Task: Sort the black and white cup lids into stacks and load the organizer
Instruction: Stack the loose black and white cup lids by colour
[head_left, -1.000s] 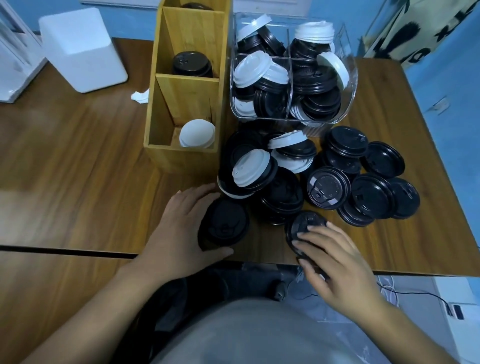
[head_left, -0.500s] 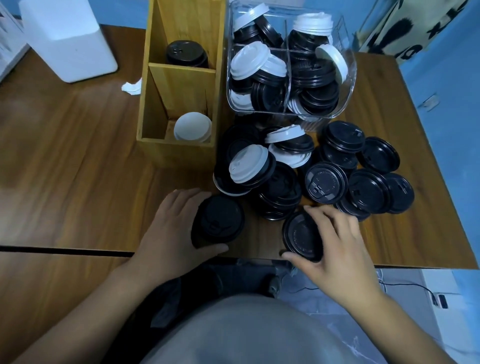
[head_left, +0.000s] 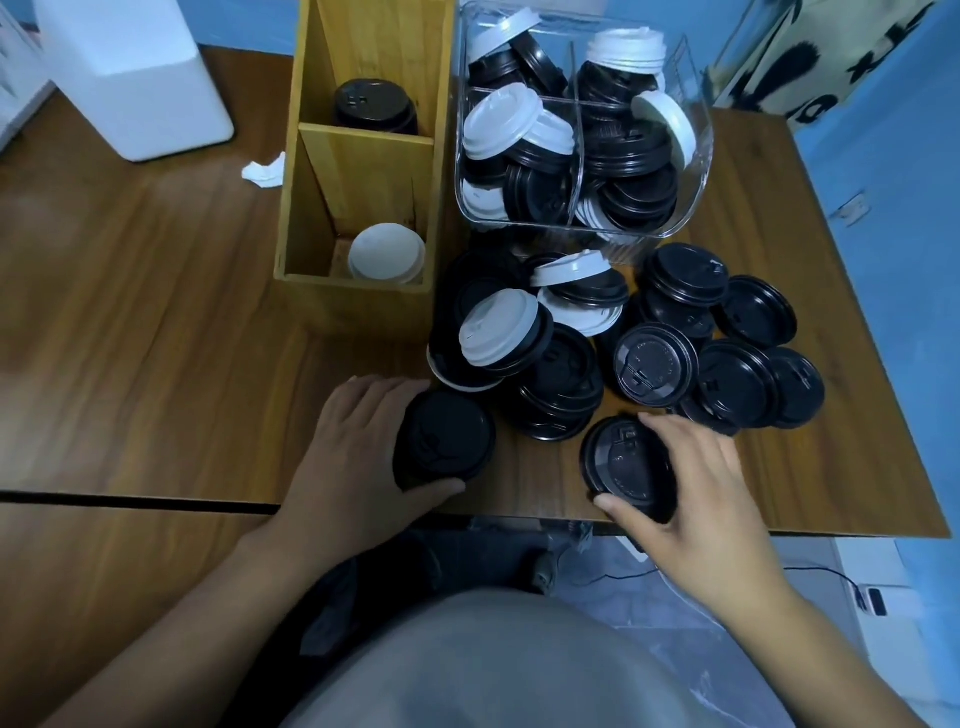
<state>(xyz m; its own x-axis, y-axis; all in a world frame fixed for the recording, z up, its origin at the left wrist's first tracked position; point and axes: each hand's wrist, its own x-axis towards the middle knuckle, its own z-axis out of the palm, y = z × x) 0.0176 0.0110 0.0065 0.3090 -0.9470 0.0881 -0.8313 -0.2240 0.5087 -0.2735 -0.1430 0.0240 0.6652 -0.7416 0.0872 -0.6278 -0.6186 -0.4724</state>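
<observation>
My left hand (head_left: 345, 467) grips a stack of black lids (head_left: 444, 436) near the table's front edge. To its right, my right hand (head_left: 696, 499) holds a single black lid (head_left: 621, 460) between thumb and fingers. Behind both lies a loose pile of black and white lids (head_left: 597, 338). The wooden organizer (head_left: 358, 296) stands further back on the left, with a white lid stack (head_left: 387, 254) in its near compartment and a black lid stack (head_left: 375, 106) in the far one.
A clear plastic bin (head_left: 696, 208) full of mixed lids stands behind the pile. A white box (head_left: 135, 73) and a crumpled white scrap (head_left: 264, 170) lie at the back left. The wooden table (head_left: 130, 312) ends just under my hands.
My right hand has turned the single black lid from under its palm into a thumb-and-finger hold, open side showing. The left hand has stayed on its stack.
</observation>
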